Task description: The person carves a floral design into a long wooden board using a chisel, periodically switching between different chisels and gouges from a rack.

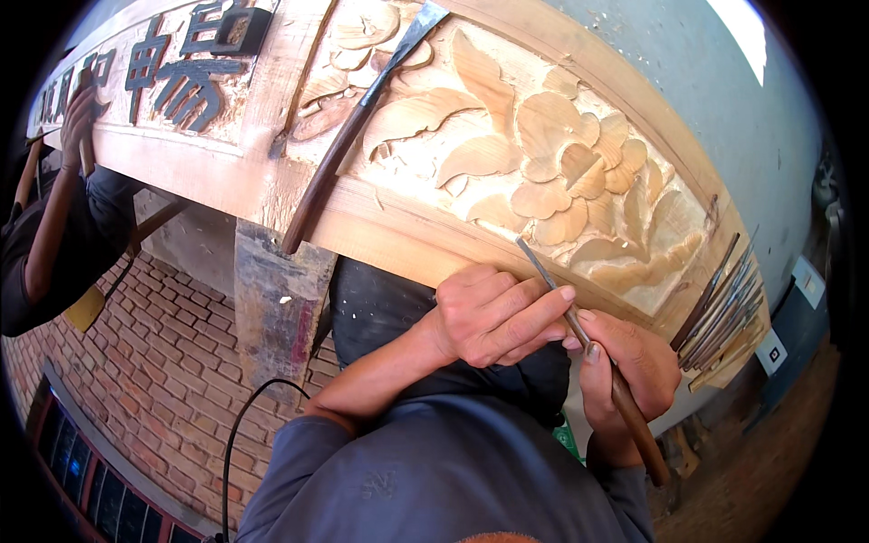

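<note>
A slim carving chisel (pixel 633 404) with a wooden handle and thin metal shaft slants between my hands, just off the near edge of the carved wooden panel (pixel 398 237). My left hand (pixel 489 317) is closed, its fingertips pinching the metal shaft. Around the lower shaft and top of the handle, my right hand (pixel 634 362) is closed with the thumb along it. The chisel's tip points up and left, close to the panel's frame; I cannot tell whether it touches. Beyond it lies a carved flower relief (pixel 552 136) with petals and leaves. A larger flat chisel (pixel 337 149) rests across the panel.
Several carving tools (pixel 724 317) lie bunched at the panel's right end. Dark raised characters and a black box (pixel 244 31) occupy its left part. A co-worker's hand (pixel 78 127) holds a tool there. A stained board (pixel 276 308) stands below, over brick paving (pixel 172 362).
</note>
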Motion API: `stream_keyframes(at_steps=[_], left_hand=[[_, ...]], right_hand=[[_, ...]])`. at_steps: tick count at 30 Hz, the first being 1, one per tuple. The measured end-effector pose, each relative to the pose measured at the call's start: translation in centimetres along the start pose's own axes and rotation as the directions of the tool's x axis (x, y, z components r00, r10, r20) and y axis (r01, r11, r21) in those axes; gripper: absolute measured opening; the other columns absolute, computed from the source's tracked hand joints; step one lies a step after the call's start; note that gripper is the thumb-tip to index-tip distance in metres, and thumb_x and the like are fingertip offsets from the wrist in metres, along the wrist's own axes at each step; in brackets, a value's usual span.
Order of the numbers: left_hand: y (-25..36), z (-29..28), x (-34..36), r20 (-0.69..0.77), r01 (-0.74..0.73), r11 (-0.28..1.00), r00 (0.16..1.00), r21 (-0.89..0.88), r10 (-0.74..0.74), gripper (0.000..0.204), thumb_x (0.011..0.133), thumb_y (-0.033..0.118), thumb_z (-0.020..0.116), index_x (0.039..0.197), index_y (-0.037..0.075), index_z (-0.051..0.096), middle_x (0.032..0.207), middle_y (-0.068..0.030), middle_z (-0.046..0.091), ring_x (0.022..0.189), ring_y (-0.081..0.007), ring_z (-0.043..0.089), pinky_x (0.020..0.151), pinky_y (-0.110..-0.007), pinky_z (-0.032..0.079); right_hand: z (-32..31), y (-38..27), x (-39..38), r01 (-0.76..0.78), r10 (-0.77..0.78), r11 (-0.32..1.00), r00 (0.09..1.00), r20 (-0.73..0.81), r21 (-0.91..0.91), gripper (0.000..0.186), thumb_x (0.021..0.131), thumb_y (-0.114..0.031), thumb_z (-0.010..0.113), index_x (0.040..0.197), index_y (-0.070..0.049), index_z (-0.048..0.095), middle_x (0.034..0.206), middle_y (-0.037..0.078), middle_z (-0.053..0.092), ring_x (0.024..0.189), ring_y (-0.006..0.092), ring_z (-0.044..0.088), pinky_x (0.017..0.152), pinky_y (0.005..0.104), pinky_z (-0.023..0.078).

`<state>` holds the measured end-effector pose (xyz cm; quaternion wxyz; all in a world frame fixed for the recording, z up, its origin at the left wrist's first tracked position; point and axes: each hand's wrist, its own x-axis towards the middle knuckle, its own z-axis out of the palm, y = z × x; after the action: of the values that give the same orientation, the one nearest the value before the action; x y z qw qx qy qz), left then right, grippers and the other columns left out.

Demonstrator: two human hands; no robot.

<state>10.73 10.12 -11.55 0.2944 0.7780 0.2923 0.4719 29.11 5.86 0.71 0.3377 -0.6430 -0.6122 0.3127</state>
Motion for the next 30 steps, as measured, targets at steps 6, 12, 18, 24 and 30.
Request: stream_keyframes(at_steps=[6,12,18,24,30], left_hand=[[-0.3,0.0,-0.5,-0.064,0.038,0.998,0.997,0.059,-0.034,0.050,0.082,0.002,0.083,0.132,-0.003,0.077,0.077,-0.0029,0.068,0.058,-0.0142,0.061,0.053,-0.030,0.046],[0.0,-0.4,-0.8,-0.045,0.140,0.985,0.990,0.098,-0.137,0.057,0.081,-0.004,0.081,0.137,0.001,0.073,0.080,-0.0039,0.073,0.057,-0.0174,0.063,0.054,-0.032,0.049],[-0.2,-0.1,-0.9,-0.027,0.093,0.993,0.995,0.071,-0.091,0.046,0.085,0.000,0.083,0.131,0.003,0.077,0.078,-0.0010,0.073,0.058,-0.0158,0.065,0.052,-0.031,0.047],[0.2,-0.5,0.3,0.134,0.036,0.998,0.990,0.045,-0.041,0.040,0.088,0.005,0.086,0.128,0.004,0.080,0.077,-0.0008,0.073,0.058,-0.0127,0.063,0.051,-0.029,0.045],[-0.1,0.0,-0.5,0.010,0.054,0.997,0.998,0.060,-0.055,0.047,0.086,0.001,0.083,0.133,0.004,0.077,0.080,0.0000,0.077,0.058,-0.0128,0.063,0.053,-0.028,0.047]], right_hand=[[1.6,0.7,1.3,0.031,-0.032,0.998,0.999,0.024,0.048,0.024,0.087,0.004,0.078,0.110,0.005,0.081,0.092,0.020,0.083,0.075,0.0313,0.082,0.069,0.0382,0.066],[2.6,1.0,2.1,0.049,-0.050,0.997,0.999,0.019,0.054,0.025,0.086,0.005,0.080,0.110,0.005,0.081,0.093,0.020,0.082,0.077,0.0317,0.082,0.070,0.0389,0.066],[1.8,-1.0,1.8,0.032,-0.026,0.996,0.997,0.067,-0.081,0.021,0.088,0.005,0.078,0.109,0.008,0.080,0.092,0.020,0.082,0.077,0.0333,0.082,0.070,0.0400,0.065],[0.1,-1.8,0.7,-0.051,0.066,0.987,0.994,0.091,-0.153,0.022,0.090,0.004,0.077,0.111,0.009,0.079,0.092,0.021,0.082,0.076,0.0331,0.081,0.068,0.0410,0.065],[0.4,-1.5,0.9,0.018,-0.014,0.997,0.998,0.058,-0.070,0.023,0.089,0.002,0.077,0.112,0.007,0.080,0.094,0.021,0.083,0.076,0.0322,0.082,0.068,0.0410,0.065]])
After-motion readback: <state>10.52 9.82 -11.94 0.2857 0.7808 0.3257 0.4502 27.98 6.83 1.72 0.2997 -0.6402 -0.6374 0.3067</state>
